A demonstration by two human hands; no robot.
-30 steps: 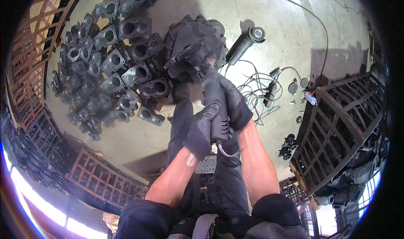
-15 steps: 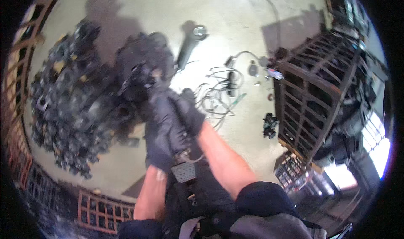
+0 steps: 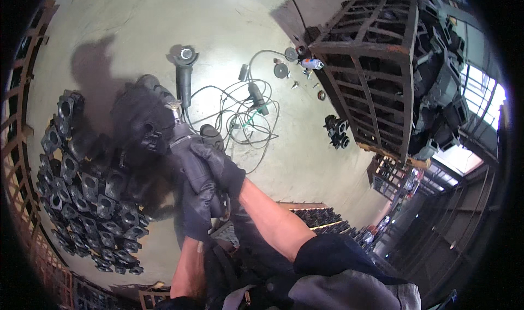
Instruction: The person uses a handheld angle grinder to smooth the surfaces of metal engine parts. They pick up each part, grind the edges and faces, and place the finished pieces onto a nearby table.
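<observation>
Head view: the largest thing about, the steel cage crate [image 3: 363,83] of castings at the right, stands well apart from the hands and seems a minor risk. The heap of flanged castings [image 3: 90,198] on the floor at the left is nearer; a knock from a swinging elbow or foot could make loose pieces slide. The big dark housing casting [image 3: 136,113] looks the greater worry: no clamp shows on it, so side pressure could rock or turn it. If the straight grinder [image 3: 192,158] is running, which cannot be told, its tip might catch an edge and kick toward the gloves or legs. The looped cables [image 3: 256,130] on the floor could snag a shoe, and the angle grinder [image 3: 184,79] lying close beyond the tip could be struck.

The housing casting lies ahead and to the left of the 2 hands, which do not grip it. The straight grinder is within them, angled up and left: the left hand [image 3: 200,198] is wrapped round its rear, the right hand [image 3: 220,161] closed farther forward along its right side. The bright metal tip [image 3: 174,107] projects past both gloves at the casting's right edge; whether it touches cannot be told.
</observation>
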